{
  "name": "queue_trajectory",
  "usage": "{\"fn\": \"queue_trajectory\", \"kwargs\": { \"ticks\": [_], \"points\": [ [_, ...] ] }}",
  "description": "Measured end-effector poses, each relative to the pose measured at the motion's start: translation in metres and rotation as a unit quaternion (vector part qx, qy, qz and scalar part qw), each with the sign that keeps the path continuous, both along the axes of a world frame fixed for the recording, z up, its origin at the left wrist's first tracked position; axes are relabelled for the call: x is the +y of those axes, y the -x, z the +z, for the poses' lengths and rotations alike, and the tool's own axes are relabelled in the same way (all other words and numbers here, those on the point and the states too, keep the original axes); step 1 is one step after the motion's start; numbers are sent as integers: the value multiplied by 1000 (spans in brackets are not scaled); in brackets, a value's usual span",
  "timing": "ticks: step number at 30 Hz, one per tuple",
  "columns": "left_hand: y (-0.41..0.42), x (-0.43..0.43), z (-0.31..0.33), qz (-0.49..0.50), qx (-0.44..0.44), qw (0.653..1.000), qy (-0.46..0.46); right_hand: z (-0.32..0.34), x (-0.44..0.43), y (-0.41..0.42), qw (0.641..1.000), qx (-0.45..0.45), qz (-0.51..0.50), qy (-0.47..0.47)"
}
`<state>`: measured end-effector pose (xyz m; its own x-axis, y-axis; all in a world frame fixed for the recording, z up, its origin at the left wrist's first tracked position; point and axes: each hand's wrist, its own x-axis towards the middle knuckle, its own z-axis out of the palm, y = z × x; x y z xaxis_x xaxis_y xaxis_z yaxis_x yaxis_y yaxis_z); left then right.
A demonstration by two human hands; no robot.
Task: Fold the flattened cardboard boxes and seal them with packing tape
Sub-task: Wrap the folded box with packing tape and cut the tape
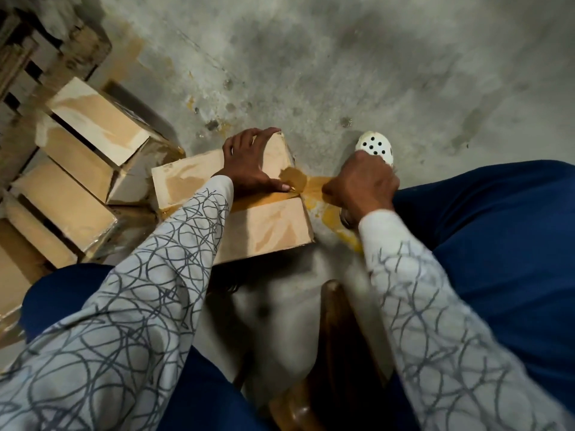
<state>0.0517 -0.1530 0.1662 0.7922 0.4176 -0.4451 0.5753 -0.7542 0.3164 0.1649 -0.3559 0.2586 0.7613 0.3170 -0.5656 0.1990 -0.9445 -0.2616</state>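
Observation:
A folded cardboard box (264, 225) lies on the concrete floor in front of my knees, a strip of brown packing tape (306, 183) running along its middle seam and off its right edge. My left hand (249, 163) lies spread on the box top, fingertips over the far edge and thumb pressing the tape at the seam. Just right of the box, my right hand (362, 181) is curled round the tape roll, which it mostly hides; the tape stretches taut from it to the box.
Several taped boxes (93, 119) lie stacked at the left, beside a wooden pallet (46, 51). My foot in a white clog (375, 146) rests beyond my right hand. A brown wooden stool (336, 353) shows between my blue-trousered legs. Bare concrete floor (373, 57) spreads ahead.

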Motion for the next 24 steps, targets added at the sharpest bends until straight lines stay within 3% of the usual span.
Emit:
{"fn": "queue_trajectory", "kwargs": {
  "ticks": [4,8,17,22,24],
  "points": [
    [4,-5,-4,16,-25,999,-25,19,16,-49,984,129,104,71],
    [3,-5,-4,22,-20,999,-19,30,4,-80,986,98,89,106],
    [-16,-18,-1,120,14,993,-8,72,0,-84,995,-10,100,14],
    [-20,-57,-4,98,48,989,-103,83,-16,-66,993,-19,109,-29],
    [-20,-67,-4,128,9,983,-131,84,-17,-64,994,-2,106,-40]
  ]
}}
